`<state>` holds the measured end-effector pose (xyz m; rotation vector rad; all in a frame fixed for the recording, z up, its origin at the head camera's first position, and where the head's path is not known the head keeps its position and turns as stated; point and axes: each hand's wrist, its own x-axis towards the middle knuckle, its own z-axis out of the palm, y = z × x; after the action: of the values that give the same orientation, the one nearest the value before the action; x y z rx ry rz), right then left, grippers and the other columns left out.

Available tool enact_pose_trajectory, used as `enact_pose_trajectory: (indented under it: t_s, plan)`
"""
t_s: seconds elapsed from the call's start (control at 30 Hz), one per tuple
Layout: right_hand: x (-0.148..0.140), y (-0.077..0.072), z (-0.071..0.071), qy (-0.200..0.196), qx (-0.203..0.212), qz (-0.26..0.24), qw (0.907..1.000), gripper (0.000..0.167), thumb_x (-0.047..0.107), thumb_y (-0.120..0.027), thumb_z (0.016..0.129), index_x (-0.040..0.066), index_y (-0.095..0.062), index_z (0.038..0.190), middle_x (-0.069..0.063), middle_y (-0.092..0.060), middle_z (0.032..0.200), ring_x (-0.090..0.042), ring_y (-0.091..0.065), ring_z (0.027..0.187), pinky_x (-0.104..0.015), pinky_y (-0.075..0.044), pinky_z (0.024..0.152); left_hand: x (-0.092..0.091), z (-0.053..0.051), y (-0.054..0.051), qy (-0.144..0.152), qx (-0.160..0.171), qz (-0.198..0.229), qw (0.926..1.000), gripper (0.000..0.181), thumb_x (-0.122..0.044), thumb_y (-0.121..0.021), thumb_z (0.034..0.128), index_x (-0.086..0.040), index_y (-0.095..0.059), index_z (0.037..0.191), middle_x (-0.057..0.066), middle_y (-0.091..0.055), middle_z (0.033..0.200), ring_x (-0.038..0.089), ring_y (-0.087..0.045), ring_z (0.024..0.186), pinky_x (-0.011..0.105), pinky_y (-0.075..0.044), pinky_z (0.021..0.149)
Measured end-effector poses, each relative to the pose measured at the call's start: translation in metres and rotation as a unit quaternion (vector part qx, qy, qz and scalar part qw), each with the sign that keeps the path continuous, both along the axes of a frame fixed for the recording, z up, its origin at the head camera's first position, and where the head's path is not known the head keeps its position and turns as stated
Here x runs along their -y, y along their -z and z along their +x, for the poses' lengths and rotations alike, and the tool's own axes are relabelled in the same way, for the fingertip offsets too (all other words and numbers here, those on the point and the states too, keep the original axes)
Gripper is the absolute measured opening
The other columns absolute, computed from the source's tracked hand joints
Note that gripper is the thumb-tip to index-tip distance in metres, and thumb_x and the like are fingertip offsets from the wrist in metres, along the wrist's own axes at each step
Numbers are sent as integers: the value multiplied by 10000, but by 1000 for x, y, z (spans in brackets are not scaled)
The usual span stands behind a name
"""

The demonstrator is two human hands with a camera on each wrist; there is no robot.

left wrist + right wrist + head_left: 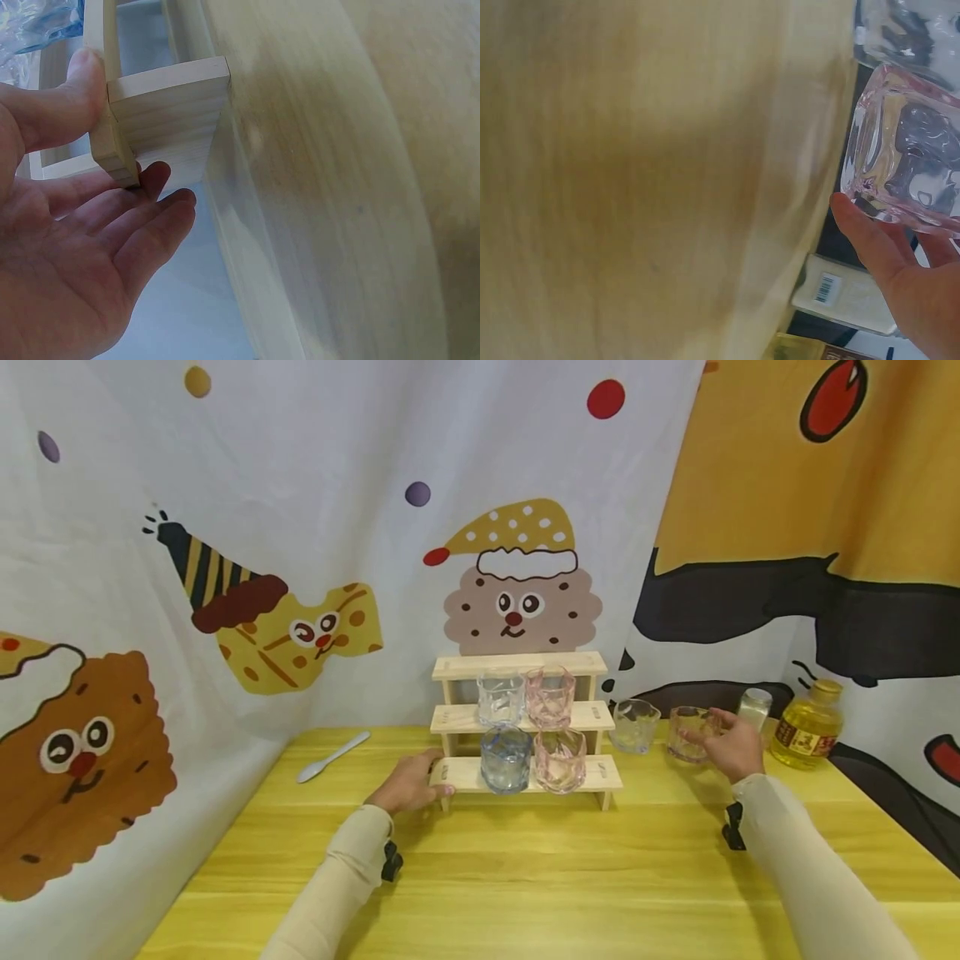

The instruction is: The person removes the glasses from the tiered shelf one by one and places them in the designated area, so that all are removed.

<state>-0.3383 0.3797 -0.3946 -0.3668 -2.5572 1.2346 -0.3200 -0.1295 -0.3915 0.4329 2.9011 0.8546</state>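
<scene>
My left hand [411,783] grips the left end of the lowest board of a three-tier wooden stand [459,770]. In the left wrist view, the thumb is on one face and the fingers curl at the other. On the lowest step sit a blue glass [506,762] and a pink glass [561,763]. A clear glass [500,698] and another pink glass [550,700] occupy the middle step. Right of the stand, my right hand [729,745] holds a third pink glass [900,150] by its right side, thumb at the front. Its other fingers are partly hidden behind the glass.
Another clear glass [634,727] stands between the stand and the held glass. A jar with a pale lid [754,707] and a bottle of yellow oil [808,727] are at the right. A pale spoon [333,757] lies at the left. A patterned curtain [360,468] hangs behind the table.
</scene>
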Motion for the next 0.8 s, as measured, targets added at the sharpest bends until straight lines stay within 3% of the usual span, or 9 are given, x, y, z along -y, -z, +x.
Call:
enact_pose_trajectory:
  t_s: [0.13,0.27,0.43,0.53,0.8]
  plan:
    - [-1,4,0,71,17,55,10000,871,407,-737,908,-22,-330,1547,-384,-383,1505,-477,-499,1201,-294,-430,547,-2,0,1,-27,72,44,10000,660,-250,-737,930,-50,-448,1487,207,-646,1256,308,-639,1078,484,-529,944]
    - [-1,6,-2,135,-38,159,9998,848,368,-744,909,-30,-341,1540,-373,-426,1481,-458,-529,1157,-285,-448,568,-2,-2,1,56,29,-9,10000,661,-253,-739,929,-38,-449,1483,207,-650,1239,303,-641,1059,484,-532,925]
    - [-1,5,-7,87,-58,257,9996,855,358,-757,901,-35,-342,1536,-362,-456,1460,-501,-526,1208,-438,-557,760,-2,-4,1,8,12,-86,10000,666,-265,-740,927,-52,-451,1487,193,-651,1258,321,-637,1115,493,-527,964]
    - [1,6,-9,-24,-99,230,9997,855,332,-760,900,-40,-331,1539,-359,-445,1471,-525,-491,1263,-567,-522,917,-2,-4,0,-11,7,-85,10000,667,-261,-744,924,-51,-452,1486,192,-651,1263,330,-634,1130,499,-526,969]
    - [6,11,-14,-234,-114,60,9996,876,274,-764,904,-62,-278,1550,-365,-434,1476,-524,-515,1249,-587,-512,955,-1,-3,2,-21,-8,-124,9999,665,-258,-748,921,-45,-457,1480,178,-664,1203,277,-643,1027,464,-537,905]
